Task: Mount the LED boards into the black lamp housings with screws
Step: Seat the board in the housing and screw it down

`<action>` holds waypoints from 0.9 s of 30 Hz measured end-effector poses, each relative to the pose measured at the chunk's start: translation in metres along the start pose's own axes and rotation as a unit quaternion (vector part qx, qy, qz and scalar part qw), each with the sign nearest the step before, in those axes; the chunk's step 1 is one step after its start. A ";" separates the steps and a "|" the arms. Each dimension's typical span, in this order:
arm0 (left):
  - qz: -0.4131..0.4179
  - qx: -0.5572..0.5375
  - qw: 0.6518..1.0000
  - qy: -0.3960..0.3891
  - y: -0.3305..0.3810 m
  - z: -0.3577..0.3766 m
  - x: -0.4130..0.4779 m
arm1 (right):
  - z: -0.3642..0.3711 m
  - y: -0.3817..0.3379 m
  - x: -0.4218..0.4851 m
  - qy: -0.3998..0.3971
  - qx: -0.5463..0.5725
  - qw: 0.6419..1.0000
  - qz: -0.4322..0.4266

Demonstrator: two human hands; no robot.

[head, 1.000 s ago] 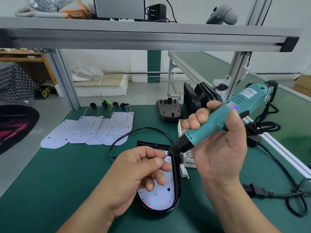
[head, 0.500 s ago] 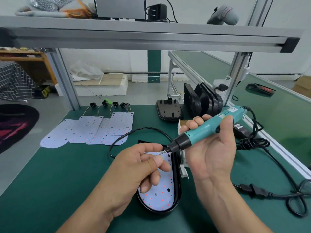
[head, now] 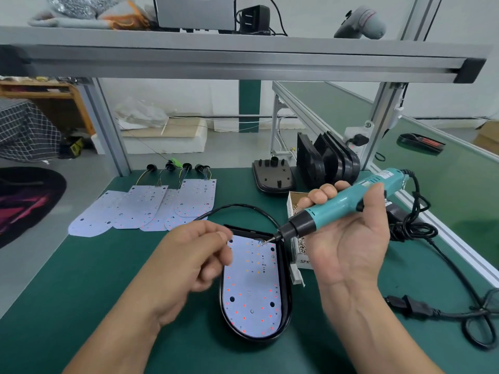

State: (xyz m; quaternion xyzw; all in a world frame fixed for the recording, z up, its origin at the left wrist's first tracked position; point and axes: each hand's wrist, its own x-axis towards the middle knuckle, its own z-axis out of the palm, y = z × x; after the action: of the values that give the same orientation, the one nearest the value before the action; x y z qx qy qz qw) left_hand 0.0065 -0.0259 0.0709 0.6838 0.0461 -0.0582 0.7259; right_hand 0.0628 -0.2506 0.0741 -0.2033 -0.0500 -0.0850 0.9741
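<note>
Left hand (head: 189,263) (curled fingers, grasp unclear) draws off the bit (head: 274,238); right hand (head: 348,247) grips the screwdriver (head: 348,203), poised over the LED board (head: 252,287)

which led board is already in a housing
The board nearest the person, lying inside the black housing at the tip of the electric screwdriver. The other boards lie loose and overlapping on the green mat, far left.

A: Motion blur on left hand (head: 189,260); fingers curled, pinching anything? Cannot tell.
B: Most of small white cardboard screw box (head: 303,261) sits behind right hand (head: 348,238); label cut to "SPR".
A: Bit tip of teal electric screwdriver (head: 351,198) too small to show a screw.
</note>
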 end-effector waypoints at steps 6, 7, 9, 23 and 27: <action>-0.031 0.304 0.950 0.061 -0.015 -0.021 0.019 | -0.006 0.004 0.007 -0.008 -0.046 0.999 -0.021; -0.036 0.316 0.947 0.052 -0.017 -0.017 0.020 | -0.007 0.006 0.007 -0.008 -0.054 0.998 -0.023; -0.033 0.343 0.938 0.041 -0.023 -0.010 0.021 | -0.008 0.010 0.009 -0.005 -0.066 0.998 -0.025; -0.068 0.237 0.967 -0.060 -0.037 0.007 0.023 | 0.004 0.039 0.016 -0.088 -0.180 0.980 0.001; -0.060 0.232 0.969 -0.060 -0.036 0.008 0.022 | 0.006 0.042 0.013 -0.098 -0.193 0.976 0.008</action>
State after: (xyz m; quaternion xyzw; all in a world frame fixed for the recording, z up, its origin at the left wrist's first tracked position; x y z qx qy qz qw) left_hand 0.0233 -0.0360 0.0330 0.8245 0.0284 -0.1513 0.5445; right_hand 0.0829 -0.2125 0.0654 -0.3954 -0.1263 -0.0652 0.9075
